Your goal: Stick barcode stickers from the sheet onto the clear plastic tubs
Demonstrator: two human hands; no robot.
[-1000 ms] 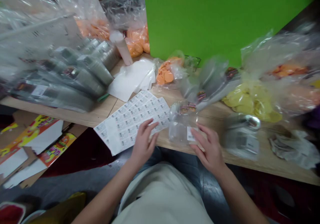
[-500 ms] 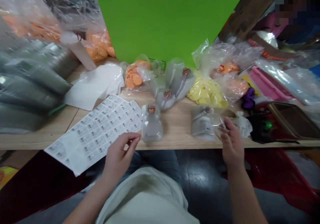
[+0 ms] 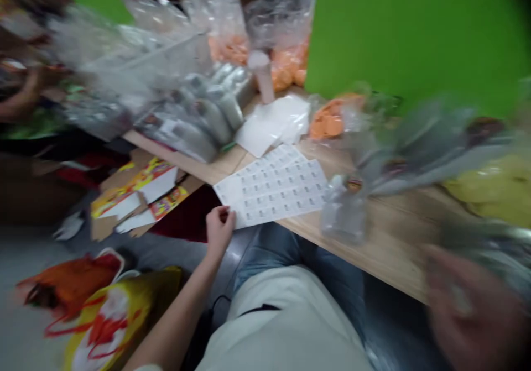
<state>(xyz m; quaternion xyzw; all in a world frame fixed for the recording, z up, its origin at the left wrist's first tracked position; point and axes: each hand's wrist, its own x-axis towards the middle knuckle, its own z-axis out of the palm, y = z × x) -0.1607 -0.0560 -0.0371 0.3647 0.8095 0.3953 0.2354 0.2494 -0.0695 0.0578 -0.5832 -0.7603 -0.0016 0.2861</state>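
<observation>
My left hand (image 3: 219,227) is at the near left corner of the sheets of printed labels (image 3: 282,188), thumb and fingertips pinched on the edge of a sheet. These sheets overlap each other and reach past the table's front edge. To their right stands a clear plastic container (image 3: 344,216) with a small brown-and-red sticker near its top. My right hand (image 3: 468,304) is at the lower right, smeared by motion. A pale patch shows at its fingers, but what it is cannot be made out. Blurred clear plastic (image 3: 498,249) lies beyond that hand.
More clear containers (image 3: 431,144) lie behind, with a bag of yellow pieces (image 3: 489,188) and a bag of orange pieces (image 3: 332,119). Many containers (image 3: 199,116) crowd the left. Cardboard (image 3: 141,194) and a yellow bag (image 3: 120,315) are below. Another person's arm (image 3: 20,100) shows far left.
The view has swung left. My left hand has moved from beside the clear container to the label sheets' near left corner. My right hand has become blurred.
</observation>
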